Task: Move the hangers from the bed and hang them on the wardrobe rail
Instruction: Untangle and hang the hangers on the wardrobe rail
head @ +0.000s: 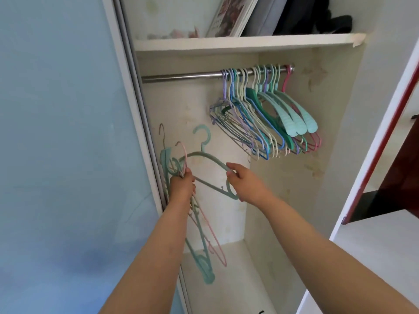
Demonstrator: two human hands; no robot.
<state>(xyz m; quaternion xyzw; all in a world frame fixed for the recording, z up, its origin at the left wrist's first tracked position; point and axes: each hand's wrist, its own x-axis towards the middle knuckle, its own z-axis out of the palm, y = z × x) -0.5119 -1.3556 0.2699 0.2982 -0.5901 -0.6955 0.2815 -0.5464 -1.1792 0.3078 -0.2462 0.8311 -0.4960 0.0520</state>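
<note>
Green hanger: a pale green plastic clothes hanger [205, 155] held in front of the open wardrobe, below and left of the rail; its hook points up, and its long axis slopes from upper left down to lower right.
Right hand: the right hand [243, 183] grips the sloping right arm of that hanger, thumb over the top, fingers curled beneath.
Left hand: the left hand [182, 184] is closed round a bunch of thin plastic hangers in pink and pale green [204, 245], clasped near their necks; the hooks stick up to the upper left and the bodies hang down with their long axis close to vertical.
Rail: a horizontal metal wardrobe rail [181, 76] under the shelf, its left part bare.
Hung hangers: a crowded row of plastic hangers in mint, blue, cream, lilac and pink [265, 123] hooked on the rail's right end, bodies slanting down toward the right.
Wardrobe: a white interior with stained back panel [226, 214] and a white shelf [238, 43] above the rail bearing a framed picture [231, 15] and dark folded items [317, 17].
Room: a pale blue sliding door [63, 132] on the left; a white panel with a red edge [376, 155] on the right.
</note>
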